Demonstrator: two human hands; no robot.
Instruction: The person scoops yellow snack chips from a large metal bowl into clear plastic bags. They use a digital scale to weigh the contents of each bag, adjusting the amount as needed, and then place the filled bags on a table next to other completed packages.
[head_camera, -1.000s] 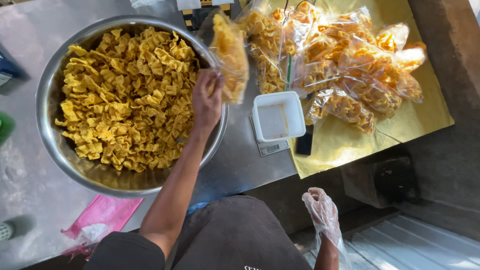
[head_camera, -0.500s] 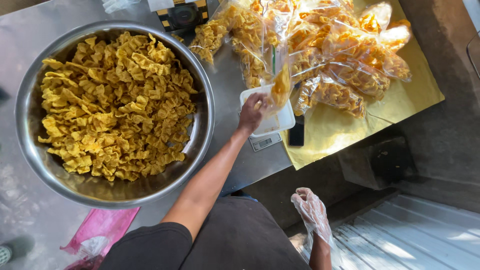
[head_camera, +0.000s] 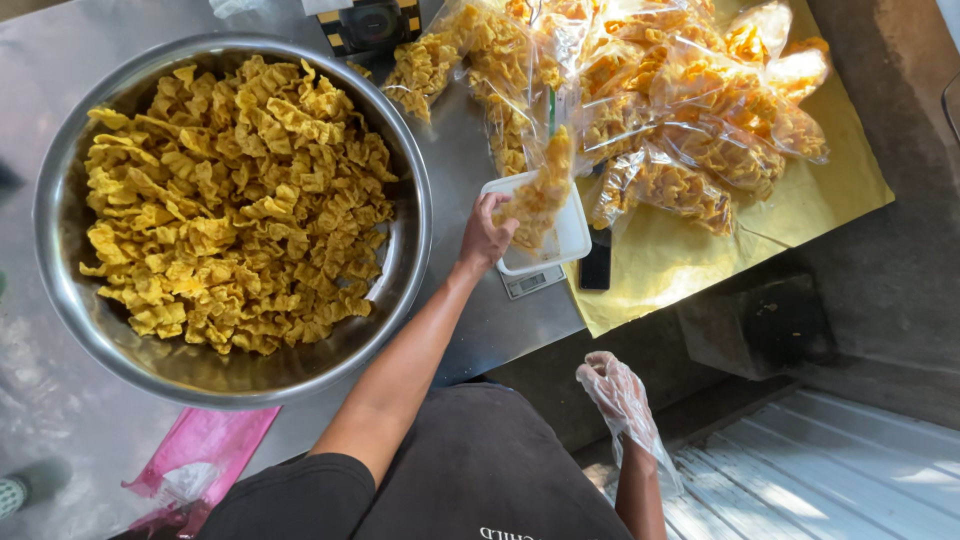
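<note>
My left hand (head_camera: 485, 235) grips a clear plastic bag of yellow crinkled chips (head_camera: 541, 190) and holds it on a white tray (head_camera: 571, 240). The tray rests on a small scale (head_camera: 535, 281). A large steel bowl (head_camera: 421, 235) to the left is heaped with the same yellow chips (head_camera: 240, 200). My right hand (head_camera: 620, 395) wears a thin clear plastic glove. It hangs low beside my body, off the table, with nothing in it.
Several filled chip bags (head_camera: 690, 130) lie piled on a yellow sheet (head_camera: 700, 265) at the right of the steel table. A black phone (head_camera: 597, 266) lies beside the scale. A pink bag (head_camera: 205, 445) sits at the near left edge.
My left hand carried the chip bag from the bowl's rim rightward and set it on the white tray. The gloved right hand stayed low.
</note>
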